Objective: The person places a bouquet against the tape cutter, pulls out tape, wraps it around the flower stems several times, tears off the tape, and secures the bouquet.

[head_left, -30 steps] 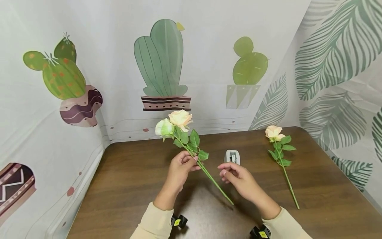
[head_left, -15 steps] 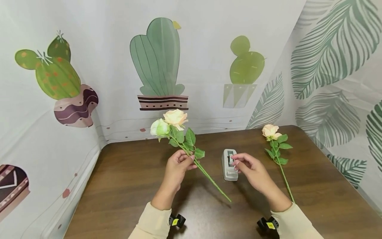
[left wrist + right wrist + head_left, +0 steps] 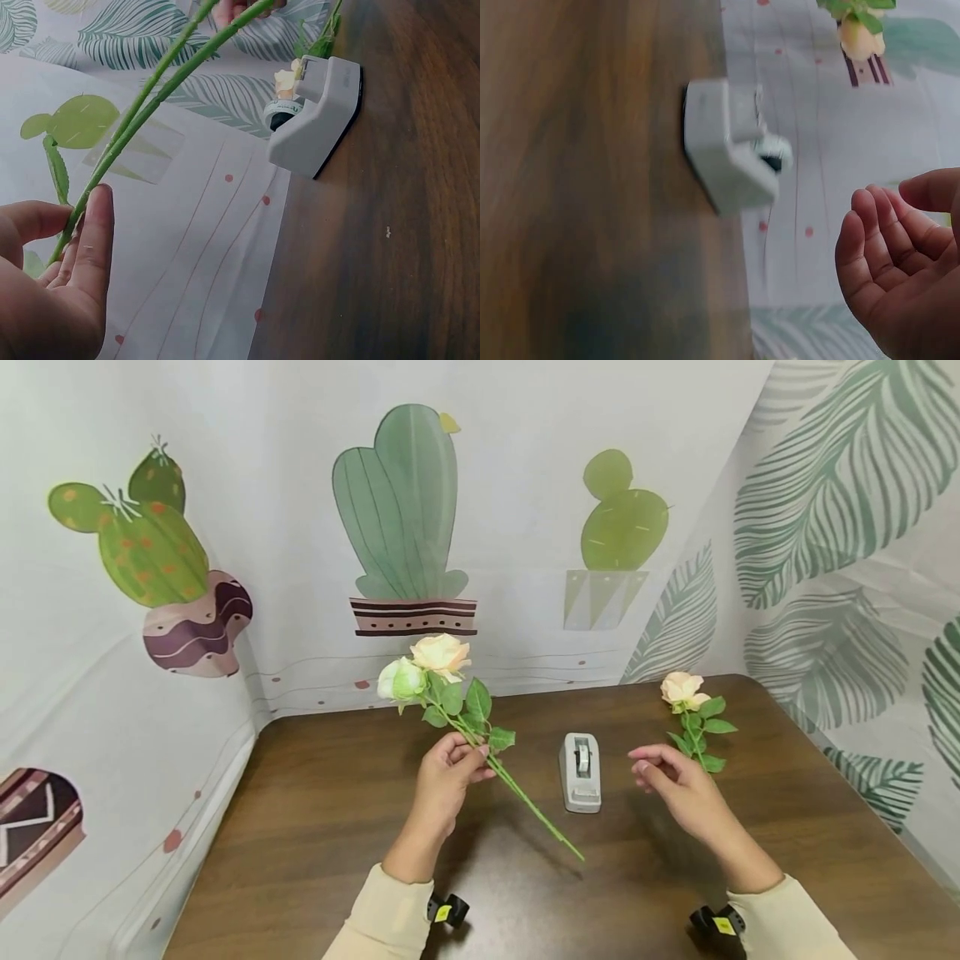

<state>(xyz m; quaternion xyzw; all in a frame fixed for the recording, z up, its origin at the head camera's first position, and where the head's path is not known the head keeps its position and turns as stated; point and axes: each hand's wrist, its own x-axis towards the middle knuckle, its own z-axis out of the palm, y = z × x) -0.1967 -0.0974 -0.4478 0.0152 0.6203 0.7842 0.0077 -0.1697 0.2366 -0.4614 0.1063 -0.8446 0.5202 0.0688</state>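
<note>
Two artificial roses, one peach (image 3: 441, 655) and one white-green (image 3: 402, 680), are held by my left hand (image 3: 441, 785), which pinches their green stems (image 3: 157, 97) just below the leaves. The stems slant down to the right above the table. My right hand (image 3: 690, 793) is in the air, holding nothing, its fingers loosely bent. It is nearest to a second peach rose (image 3: 682, 690) lying on the table; the forearm and hand hide most of that rose's stem. Between the hands stands a light grey tape dispenser (image 3: 581, 793) with a roll of tape, untouched by either hand.
The brown wooden table (image 3: 300, 843) ends at the back against a white cloth (image 3: 517, 510) printed with cacti and leaves. Both wrists carry a black camera mount (image 3: 447, 910). Cream sleeves (image 3: 386, 910) cover the forearms.
My right hand has moved right, passing over the tape dispenser, and is beside the lying rose. The dispenser, partly covered before, is in full view. My left hand keeps its hold on the two roses.
</note>
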